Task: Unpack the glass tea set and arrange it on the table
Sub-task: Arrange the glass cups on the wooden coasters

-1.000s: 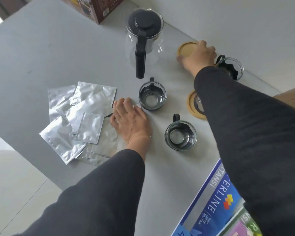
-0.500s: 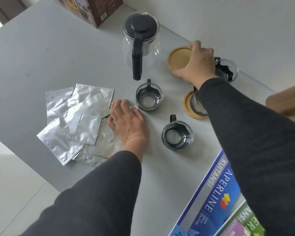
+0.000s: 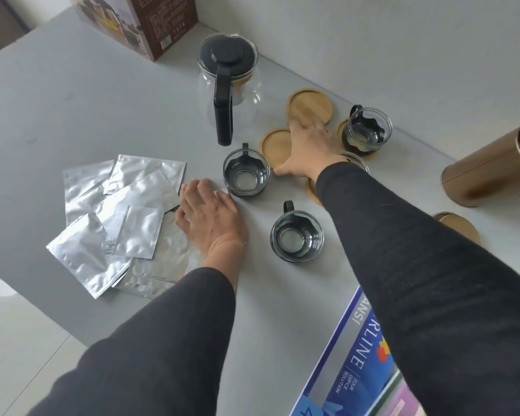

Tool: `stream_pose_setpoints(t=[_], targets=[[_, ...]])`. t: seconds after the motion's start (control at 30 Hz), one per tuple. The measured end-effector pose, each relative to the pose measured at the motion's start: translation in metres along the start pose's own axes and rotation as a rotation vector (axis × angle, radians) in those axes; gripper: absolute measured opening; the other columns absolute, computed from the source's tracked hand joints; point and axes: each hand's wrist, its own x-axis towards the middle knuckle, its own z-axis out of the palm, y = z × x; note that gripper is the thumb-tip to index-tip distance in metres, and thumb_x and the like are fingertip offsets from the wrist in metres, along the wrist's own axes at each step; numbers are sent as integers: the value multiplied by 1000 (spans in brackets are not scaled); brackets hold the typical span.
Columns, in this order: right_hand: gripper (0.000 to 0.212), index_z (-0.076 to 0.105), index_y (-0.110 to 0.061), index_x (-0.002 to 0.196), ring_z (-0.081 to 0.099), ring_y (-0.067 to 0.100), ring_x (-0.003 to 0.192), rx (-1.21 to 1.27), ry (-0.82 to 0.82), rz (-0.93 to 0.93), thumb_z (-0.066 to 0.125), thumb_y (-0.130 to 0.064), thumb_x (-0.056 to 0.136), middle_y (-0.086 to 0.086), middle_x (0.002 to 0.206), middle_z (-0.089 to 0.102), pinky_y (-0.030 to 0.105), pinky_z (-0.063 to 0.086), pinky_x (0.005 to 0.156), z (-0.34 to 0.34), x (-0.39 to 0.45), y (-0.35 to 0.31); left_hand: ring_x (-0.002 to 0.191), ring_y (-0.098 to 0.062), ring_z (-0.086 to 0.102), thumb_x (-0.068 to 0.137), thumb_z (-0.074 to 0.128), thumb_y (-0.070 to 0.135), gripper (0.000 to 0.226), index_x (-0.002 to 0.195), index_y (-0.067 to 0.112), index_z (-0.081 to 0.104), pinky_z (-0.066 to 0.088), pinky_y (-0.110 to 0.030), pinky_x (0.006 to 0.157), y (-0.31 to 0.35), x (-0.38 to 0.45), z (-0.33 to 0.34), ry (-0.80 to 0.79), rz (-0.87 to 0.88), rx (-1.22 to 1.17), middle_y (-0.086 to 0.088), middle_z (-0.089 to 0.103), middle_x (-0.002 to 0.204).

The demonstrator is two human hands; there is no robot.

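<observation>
Right hand stretched out flat over the far middle of the surface, fingers spread and blurred, palm lying across the bare wooden coaster with the thumb down at its near edge; gripping nothing that shows. Left hand parked flat and relaxed on the heap of foil sachets, fingers straight, holding nothing either. Glass teapot standing far and just left of the right hand, black handle pointing back toward the near side. A second bare coaster lying just beyond the fingertips. One glass cup sitting directly left of the covered coaster, almost touching it, handle aimed far. Another cup nearer, well short of any coaster. A third cup already seated on its coaster to the right. Part of a fourth glass rim peeping out behind the right forearm, on a coaster too, by the look of it. Likely next: pairing a loose cup with a bare coaster. Key relation: the cup beside the coaster lies left of the right hand and just beyond the left hand's fingertips, so either reaches, the right being nearer the coaster itself.
</observation>
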Motion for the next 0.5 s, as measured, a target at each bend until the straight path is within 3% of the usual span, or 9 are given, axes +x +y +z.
stream_pose_setpoints(t=[0.2,0.27,0.37,0.4,0.5], targets=[[90,31,-13,140,24,33,139,43,93,7,73,-54,71,14,137,49,43,26,110,-5,-12,-1,142,-15,20,97,33,29,36,131,21,42,15,-37,111,0,0,-1,-3,2,-11,2,33,145],[78,36,-10,138,30,34,135,189,258,3,71,-44,77,13,136,48,42,30,109,-5,-29,-2,141,-16,22,97,34,29,36,130,20,42,16,-38,111,0,-1,-3,-9,10,-17,1,33,145],[61,52,-2,125,49,35,116,415,635,-4,70,-35,77,14,120,60,41,41,99,9,-66,-5,142,-17,21,97,34,29,37,132,19,41,16,-38,112,-1,-1,-5,-27,12,-26,1,33,146],[61,53,-2,123,51,31,112,485,692,16,69,-38,76,14,117,61,38,42,98,15,-80,-7,142,-17,20,97,35,29,37,132,19,41,15,-38,112,-1,-1,-5,-32,14,-30,1,33,146],[73,51,-4,127,49,23,112,596,656,68,66,-51,72,10,118,58,30,40,98,38,-121,-16,142,-18,21,96,35,29,37,131,19,42,17,-39,112,-2,0,-6,-40,21,-48,0,33,146]])
